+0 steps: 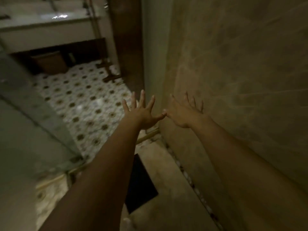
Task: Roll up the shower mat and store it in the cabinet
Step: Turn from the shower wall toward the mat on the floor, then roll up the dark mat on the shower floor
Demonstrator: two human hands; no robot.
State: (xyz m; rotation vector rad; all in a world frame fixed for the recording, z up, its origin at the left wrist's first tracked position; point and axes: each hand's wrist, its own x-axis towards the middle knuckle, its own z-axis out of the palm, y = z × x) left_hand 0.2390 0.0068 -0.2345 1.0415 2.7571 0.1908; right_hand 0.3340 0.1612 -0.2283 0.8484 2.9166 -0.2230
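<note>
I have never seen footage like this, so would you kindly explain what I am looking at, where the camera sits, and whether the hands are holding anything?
There is no machine here. One wide-angle camera is worn on a person's head and looks forward and down, so the two bare arms reaching out are that person's own. The left hand and right hand are both spread open and empty, with their thumbs close together. Below them is a plain beige floor, and on it lies a dark flat rectangle, probably the shower mat, partly hidden by the left forearm and not yet rolled. A beige wall stands on the right. Farther off is a patterned tile floor and a counter with an open space underneath. The picture is dim and blurred.
</note>
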